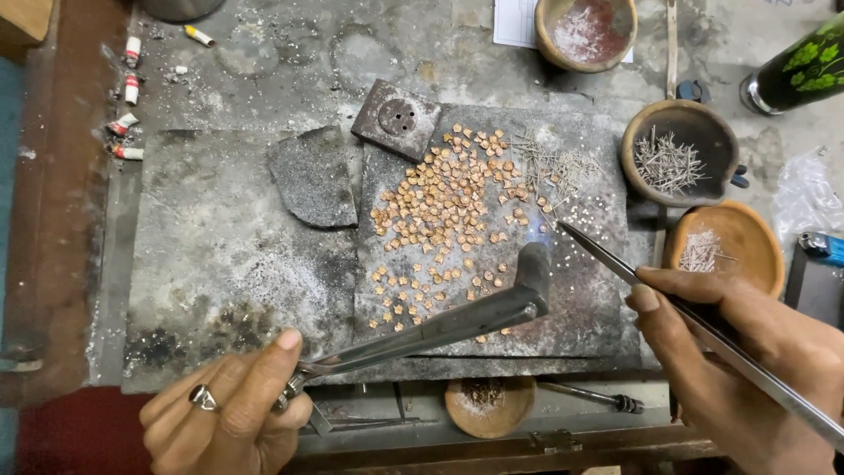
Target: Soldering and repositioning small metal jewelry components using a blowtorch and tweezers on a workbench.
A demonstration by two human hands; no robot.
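Soot-grey bench [220, 264] carries copper-coloured pieces [444, 207] mid-slab. Left hand [233, 409] fingers pinch the torch [457, 321]; right hand [747, 365] fingers pinch tweezers [615, 261] just beside the flame [541, 229]. Lingering heat could melt nearby pieces; a nudge could scatter them.

Sooty workbench [264, 62] — grey slab [220, 255]; clay bowls [677, 154]; cigarette butts [128, 88]

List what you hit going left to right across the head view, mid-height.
Stubs at the bench edge → dark curved slab → scattered copper-coloured pieces → torch nozzle → tweezers tip → clay bowl of thin wires → orange bowl → blue lighter.
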